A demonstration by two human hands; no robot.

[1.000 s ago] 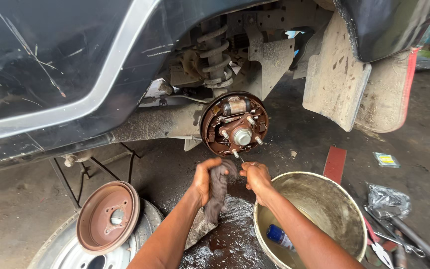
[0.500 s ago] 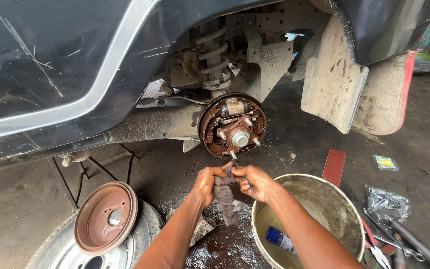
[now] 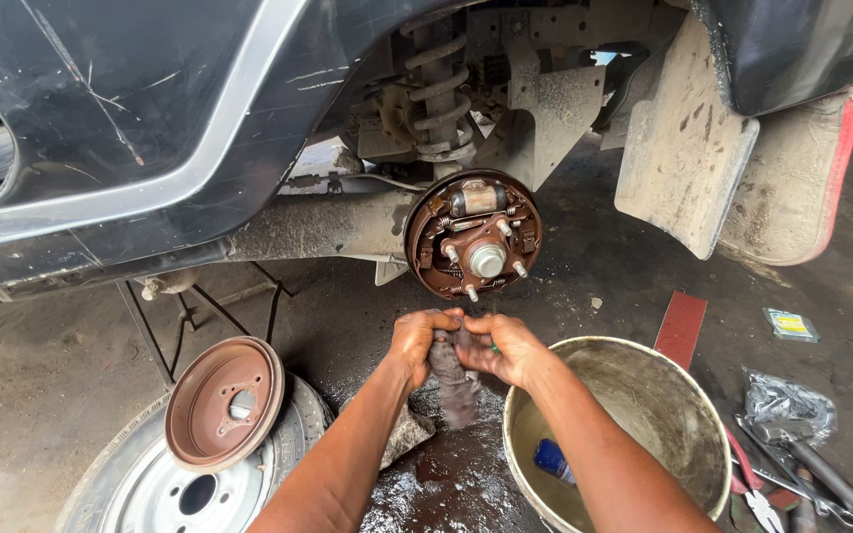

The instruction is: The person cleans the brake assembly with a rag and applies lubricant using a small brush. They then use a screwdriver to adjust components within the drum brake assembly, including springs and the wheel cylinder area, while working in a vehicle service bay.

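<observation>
**Both hands wringing a wet rag below the open brake**

Compared with the earlier frames, the hands sit lower and closer together, and the rag hangs down twisted between them instead of being bunched under the brake.

The left hand and right hand are both closed around the dark rag, which hangs above a wet patch of floor, just left of the bucket.

A small flat packet, green with a yellow face, lies on the floor at the right, well apart from the hands. A red strip lies beside the bucket rim. A blue item rests inside the bucket.

The brake assembly is exposed directly above the hands. The removed brake drum rests on a wheel at lower left. Pliers and other tools lie at lower right.
</observation>
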